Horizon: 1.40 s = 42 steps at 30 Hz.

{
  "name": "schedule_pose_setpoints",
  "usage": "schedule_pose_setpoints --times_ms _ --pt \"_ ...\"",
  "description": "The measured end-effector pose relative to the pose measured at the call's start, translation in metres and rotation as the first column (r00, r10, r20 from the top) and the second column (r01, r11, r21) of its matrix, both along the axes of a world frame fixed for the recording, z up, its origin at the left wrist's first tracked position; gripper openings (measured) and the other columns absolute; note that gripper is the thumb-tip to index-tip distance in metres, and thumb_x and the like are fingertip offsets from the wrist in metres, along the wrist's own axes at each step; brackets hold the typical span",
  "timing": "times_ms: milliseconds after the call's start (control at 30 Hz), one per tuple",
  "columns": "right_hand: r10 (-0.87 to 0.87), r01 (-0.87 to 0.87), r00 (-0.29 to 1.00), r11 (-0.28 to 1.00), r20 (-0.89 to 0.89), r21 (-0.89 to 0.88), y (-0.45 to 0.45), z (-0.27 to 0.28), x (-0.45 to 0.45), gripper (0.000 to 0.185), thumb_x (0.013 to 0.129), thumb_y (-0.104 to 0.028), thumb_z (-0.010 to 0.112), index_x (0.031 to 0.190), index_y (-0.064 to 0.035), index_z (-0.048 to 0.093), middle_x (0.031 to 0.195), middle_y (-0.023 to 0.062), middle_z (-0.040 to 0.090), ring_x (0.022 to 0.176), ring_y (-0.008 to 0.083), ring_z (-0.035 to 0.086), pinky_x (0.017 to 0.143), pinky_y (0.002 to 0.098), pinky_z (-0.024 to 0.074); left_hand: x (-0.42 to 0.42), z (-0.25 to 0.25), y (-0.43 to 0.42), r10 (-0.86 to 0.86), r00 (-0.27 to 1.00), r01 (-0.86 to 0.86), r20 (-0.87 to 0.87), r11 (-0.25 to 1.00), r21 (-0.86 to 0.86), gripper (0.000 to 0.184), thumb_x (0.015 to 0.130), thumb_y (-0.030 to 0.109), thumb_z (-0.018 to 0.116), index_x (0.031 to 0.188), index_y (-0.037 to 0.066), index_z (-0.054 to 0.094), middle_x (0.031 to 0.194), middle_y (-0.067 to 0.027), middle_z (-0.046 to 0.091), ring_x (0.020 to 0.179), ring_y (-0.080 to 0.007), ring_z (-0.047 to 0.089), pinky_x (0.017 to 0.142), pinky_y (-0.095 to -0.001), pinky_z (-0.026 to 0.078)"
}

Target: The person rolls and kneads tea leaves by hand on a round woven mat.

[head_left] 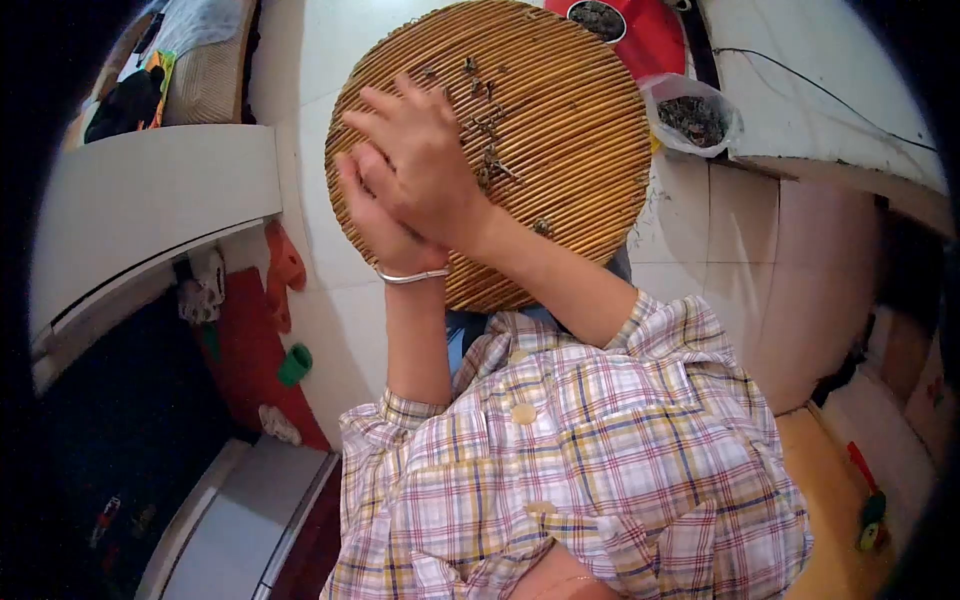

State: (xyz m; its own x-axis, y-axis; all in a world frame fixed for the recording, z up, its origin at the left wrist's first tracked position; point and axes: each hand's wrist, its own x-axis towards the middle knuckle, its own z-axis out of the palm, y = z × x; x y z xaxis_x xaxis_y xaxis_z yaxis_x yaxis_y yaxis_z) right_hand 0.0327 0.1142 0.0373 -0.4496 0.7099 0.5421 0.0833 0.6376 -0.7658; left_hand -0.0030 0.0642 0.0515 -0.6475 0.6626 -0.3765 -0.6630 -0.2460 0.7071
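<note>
The right hand (428, 150) lies across the left hand (375, 222), the two pressed together so I cannot tell what they hold, above a round slatted tray (580, 120) where dark dried bits (490, 163) lie scattered beside them, an open plastic bag (730, 138) near its rim.

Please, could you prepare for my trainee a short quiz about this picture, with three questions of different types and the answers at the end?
1. Fill in the missing word: The dark bits lie scattered on a tabletop whose shape is ____.

2. Choose one: Where is the plastic bag with dark contents?
A) On the middle of the tabletop
B) Beyond the tabletop's edge, toward the person's right
C) On the person's left side

3. True or false: A bracelet circles the wrist of the left hand.

Key: 1. round; 2. B; 3. true.
</note>
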Motion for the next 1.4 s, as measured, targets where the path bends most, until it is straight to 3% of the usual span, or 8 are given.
schedule_pose_setpoints --times_ms 67,267,333,467,767,867,1167,1400 --pt "0.084 -0.085 0.996 0.996 -0.026 -0.039 -0.021 0.005 0.005 0.038 0.089 -0.021 0.053 0.119 -0.0008 0.064 0.130 0.0238 0.056 0.130 0.0428 0.042 0.113 0.0502 0.0245 -0.029 -0.020 -0.014 -0.299 0.938 0.136 0.178 0.784 0.605 0.065 0.101 0.052 0.027 0.139 0.000 0.040 0.140 -0.0162 0.046 0.129 -0.0293 0.044 0.112 -0.0409 0.032" --pt "0.130 -0.132 0.991 0.978 -0.025 -0.164 -0.031 0.011 0.012 0.041 0.090 -0.021 0.051 0.123 0.0025 0.060 0.136 0.0254 0.050 0.133 0.0458 0.037 0.113 0.0491 0.0253 -0.003 -0.004 -0.010 -0.085 0.995 0.059 0.055 0.927 0.370 0.060 0.102 0.047 0.031 0.139 0.001 0.041 0.139 -0.0161 0.047 0.128 -0.0290 0.045 0.112 -0.0414 0.032" --pt "0.124 -0.122 0.992 0.973 0.000 -0.197 -0.006 0.001 0.003 0.041 0.090 -0.022 0.051 0.123 0.0027 0.060 0.137 0.0250 0.049 0.133 0.0466 0.036 0.113 0.0492 0.0258 0.008 -0.005 -0.014 -0.041 0.999 0.040 0.030 0.999 0.017 0.049 0.104 0.038 0.031 0.137 0.004 0.044 0.135 -0.0121 0.052 0.122 -0.0249 0.051 0.106 -0.0390 0.040" --pt "-0.045 0.051 0.998 0.987 0.039 -0.154 0.010 -0.012 0.001 0.041 0.090 -0.021 0.050 0.123 0.0017 0.059 0.138 0.0248 0.048 0.131 0.0482 0.036 0.112 0.0502 0.0271 0.013 0.001 -0.003 0.007 0.997 -0.005 0.074 1.000 -0.027 0.047 0.104 0.033 0.030 0.142 0.007 0.040 0.143 -0.0130 0.044 0.130 -0.0278 0.044 0.110 -0.0433 0.034" --pt "0.181 -0.181 0.983 0.953 -0.023 -0.245 -0.010 0.004 0.014 0.043 0.092 -0.019 0.049 0.128 0.0033 0.055 0.139 0.0248 0.046 0.137 0.0435 0.033 0.114 0.0474 0.0258 0.001 -0.025 -0.010 -0.191 0.977 0.212 -0.092 0.901 0.378 0.050 0.105 0.035 0.025 0.142 0.004 0.040 0.141 -0.0112 0.047 0.132 -0.0236 0.041 0.112 -0.0377 0.030" --pt "0.096 -0.090 0.995 0.961 0.013 -0.263 0.032 -0.018 0.000 0.043 0.092 -0.020 0.048 0.126 0.0037 0.056 0.136 0.0257 0.049 0.136 0.0433 0.034 0.113 0.0471 0.0267 0.030 -0.001 -0.004 0.013 0.984 -0.020 0.177 0.999 0.037 0.047 0.105 0.033 0.027 0.140 0.006 0.043 0.141 -0.0084 0.047 0.131 -0.0207 0.042 0.112 -0.0369 0.030" --pt "0.211 -0.196 0.975 0.963 0.068 -0.183 -0.034 0.004 0.028 0.046 0.092 -0.018 0.046 0.131 0.0039 0.051 0.141 0.0262 0.044 0.133 0.0432 0.039 0.113 0.0485 0.0263 -0.004 -0.018 -0.013 -0.040 0.985 -0.013 0.169 0.953 0.304 0.051 0.102 0.040 0.030 0.140 0.007 0.043 0.142 -0.0115 0.047 0.128 -0.0269 0.047 0.113 -0.0419 0.032" --pt "0.153 -0.144 0.985 0.984 0.083 -0.107 -0.002 -0.022 0.013 0.044 0.093 -0.018 0.045 0.129 0.0053 0.052 0.138 0.0270 0.048 0.132 0.0416 0.041 0.112 0.0452 0.0291 0.014 -0.009 -0.017 -0.039 0.979 0.023 0.202 0.996 0.081 0.042 0.103 0.034 0.036 0.135 0.009 0.048 0.131 -0.0079 0.056 0.121 -0.0227 0.054 0.105 -0.0405 0.042"
